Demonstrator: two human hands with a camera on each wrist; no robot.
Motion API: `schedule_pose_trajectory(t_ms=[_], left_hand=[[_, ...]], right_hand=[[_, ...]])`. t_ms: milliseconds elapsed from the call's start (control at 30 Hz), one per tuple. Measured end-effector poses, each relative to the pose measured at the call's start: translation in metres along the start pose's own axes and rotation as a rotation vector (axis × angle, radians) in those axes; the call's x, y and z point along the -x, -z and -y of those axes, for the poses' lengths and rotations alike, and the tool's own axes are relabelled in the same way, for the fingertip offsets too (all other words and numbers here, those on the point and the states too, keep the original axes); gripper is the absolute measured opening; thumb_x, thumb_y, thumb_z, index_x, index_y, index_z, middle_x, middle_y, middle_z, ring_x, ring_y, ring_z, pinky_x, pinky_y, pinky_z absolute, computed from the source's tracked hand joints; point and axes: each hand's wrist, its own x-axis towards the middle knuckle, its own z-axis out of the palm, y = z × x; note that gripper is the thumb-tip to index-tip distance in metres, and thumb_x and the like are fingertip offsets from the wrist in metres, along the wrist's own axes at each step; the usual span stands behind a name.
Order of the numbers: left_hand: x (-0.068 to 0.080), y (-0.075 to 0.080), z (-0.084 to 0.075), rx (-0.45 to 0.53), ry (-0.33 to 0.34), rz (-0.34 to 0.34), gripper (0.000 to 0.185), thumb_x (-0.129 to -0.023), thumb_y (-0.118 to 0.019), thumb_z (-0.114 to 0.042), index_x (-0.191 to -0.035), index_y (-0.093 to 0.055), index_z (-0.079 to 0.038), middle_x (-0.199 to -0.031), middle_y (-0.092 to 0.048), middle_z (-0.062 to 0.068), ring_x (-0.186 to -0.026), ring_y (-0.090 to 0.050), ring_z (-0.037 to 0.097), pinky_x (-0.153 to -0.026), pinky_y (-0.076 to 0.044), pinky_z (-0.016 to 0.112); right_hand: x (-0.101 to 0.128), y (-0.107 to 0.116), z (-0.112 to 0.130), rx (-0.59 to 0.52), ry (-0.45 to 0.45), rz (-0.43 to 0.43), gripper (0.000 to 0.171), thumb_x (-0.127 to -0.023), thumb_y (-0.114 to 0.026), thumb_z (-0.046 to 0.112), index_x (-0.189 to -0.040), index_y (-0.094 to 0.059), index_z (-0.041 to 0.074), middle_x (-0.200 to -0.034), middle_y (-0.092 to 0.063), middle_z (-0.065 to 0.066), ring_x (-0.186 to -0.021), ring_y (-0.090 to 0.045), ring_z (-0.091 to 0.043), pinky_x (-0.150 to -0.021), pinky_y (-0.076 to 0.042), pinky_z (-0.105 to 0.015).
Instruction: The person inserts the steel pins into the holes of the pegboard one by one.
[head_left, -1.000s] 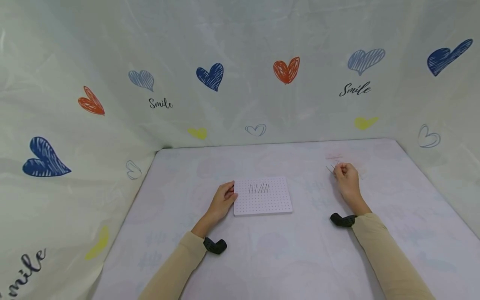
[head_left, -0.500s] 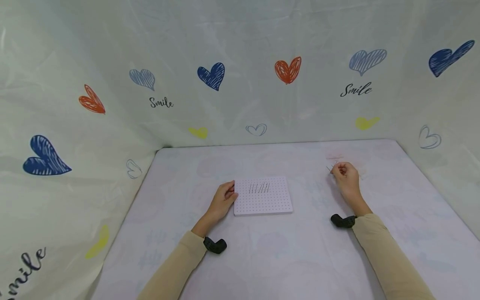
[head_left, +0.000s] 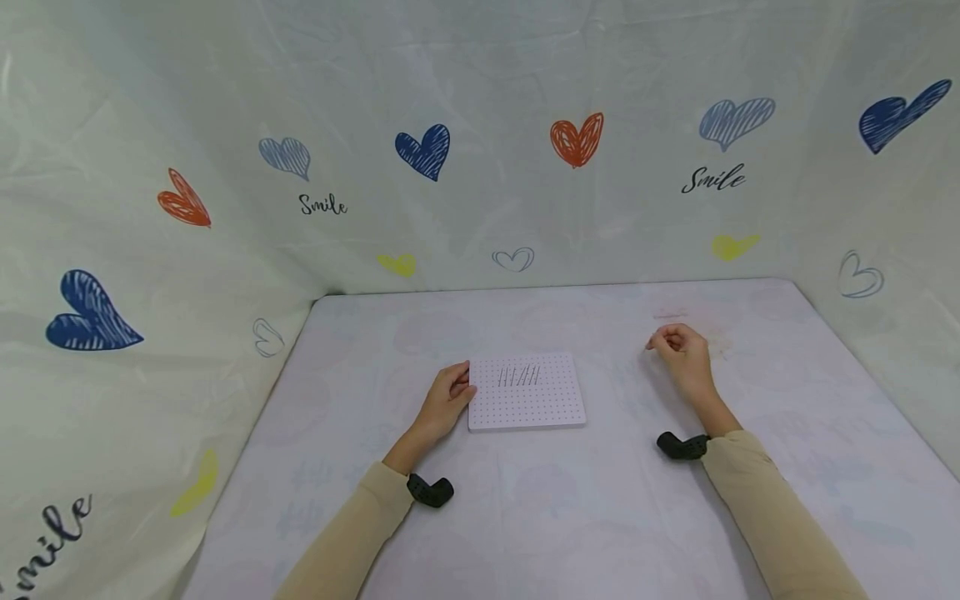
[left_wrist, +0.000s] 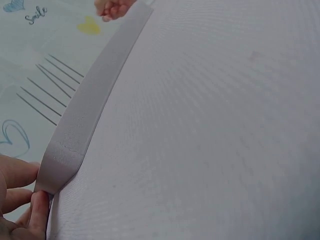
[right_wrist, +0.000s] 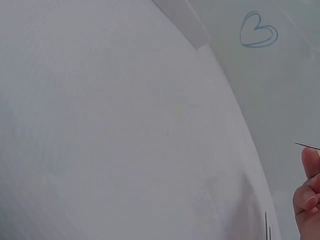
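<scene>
A white board [head_left: 528, 412] with rows of small holes lies on the table, and several thin needles [left_wrist: 46, 92] stand up from it in a slightly uneven row. My left hand [head_left: 442, 402] pinches the board's left edge; in the left wrist view its fingers [left_wrist: 20, 172] press about the corner. To the right of the board, my right hand [head_left: 688, 365] is raised over the table. Between its fingertips it pinches a needle [right_wrist: 306, 146], whose pointed end sticks out in the right wrist view. Below that hand are more needles [right_wrist: 266, 226], only partly visible.
The table [head_left: 517, 525] is covered with a pale cloth. A pale curtain [head_left: 480, 92] printed with hearts hangs behind it and along the sides. Dark wrist devices [head_left: 431, 492] sit on both arms.
My right hand has shifted a little to the left and up, away from the loose needles it was over, with a needle in its fingertips. The left hand and the board have stayed put.
</scene>
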Motion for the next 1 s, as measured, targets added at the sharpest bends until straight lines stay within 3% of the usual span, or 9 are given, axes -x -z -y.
schedule_pose_trajectory(t_ms=[100, 300, 533, 667, 800, 1000], left_hand=[[0.0, 0.0, 0.0, 0.004, -0.003, -0.001, 0.051, -0.099, -0.057, 0.001, -0.146, -0.039, 0.01, -0.139, -0.044, 0.025, -0.121, -0.049, 0.031, -0.107, -0.043, 0.042], [0.0, 0.0, 0.0, 0.018, -0.004, -0.001, 0.051, -0.099, -0.057, 0.001, -0.146, -0.039, 0.01, -0.139, -0.044, 0.024, -0.121, -0.049, 0.031, -0.107, -0.043, 0.041], [0.0, 0.0, 0.002, 0.031, -0.013, -0.003, 0.051, -0.098, -0.057, 0.002, -0.146, -0.039, 0.011, -0.139, -0.043, 0.026, -0.121, -0.049, 0.032, -0.107, -0.044, 0.04], [0.0, 0.0, 0.002, 0.04, -0.02, -0.003, 0.051, -0.098, -0.057, 0.003, -0.145, -0.039, 0.012, -0.139, -0.044, 0.026, -0.121, -0.049, 0.032, -0.107, -0.044, 0.04], [0.001, 0.001, 0.001, 0.024, -0.02, -0.003, 0.051, -0.099, -0.057, 0.002, -0.145, -0.039, 0.012, -0.139, -0.044, 0.026, -0.121, -0.049, 0.032, -0.107, -0.044, 0.042], [0.002, 0.001, -0.001, 0.02, -0.014, 0.001, 0.051, -0.099, -0.057, 0.001, -0.146, -0.038, 0.011, -0.14, -0.043, 0.025, -0.122, -0.049, 0.032, -0.107, -0.043, 0.043]], right_hand=[[0.0, -0.004, 0.004, -0.025, 0.018, 0.01, 0.01, -0.093, -0.057, -0.007, -0.091, -0.061, -0.016, -0.074, -0.068, -0.013, -0.065, -0.059, -0.014, -0.055, -0.042, -0.011], [0.003, -0.013, 0.014, -0.016, 0.01, 0.036, 0.011, -0.095, -0.059, -0.002, -0.09, -0.062, -0.011, -0.071, -0.065, 0.005, -0.061, -0.049, -0.006, -0.051, -0.037, -0.014], [0.007, -0.022, 0.026, -0.03, 0.038, 0.092, 0.013, -0.096, -0.061, 0.002, -0.093, -0.062, -0.01, -0.079, -0.068, -0.017, -0.064, -0.055, -0.015, -0.056, -0.041, -0.015], [0.01, -0.026, 0.039, -0.041, 0.05, 0.131, 0.01, -0.096, -0.059, -0.002, -0.093, -0.06, -0.011, -0.079, -0.068, -0.017, -0.066, -0.057, -0.018, -0.056, -0.042, -0.014], [0.017, -0.03, 0.062, -0.06, 0.057, 0.161, 0.006, -0.095, -0.057, -0.008, -0.091, -0.057, -0.013, -0.077, -0.066, -0.015, -0.066, -0.057, -0.012, -0.057, -0.042, -0.014], [0.023, -0.037, 0.079, -0.042, 0.061, 0.183, 0.006, -0.095, -0.056, -0.009, -0.094, -0.056, -0.015, -0.082, -0.064, -0.027, -0.071, -0.056, 0.0, -0.061, -0.045, -0.011]])
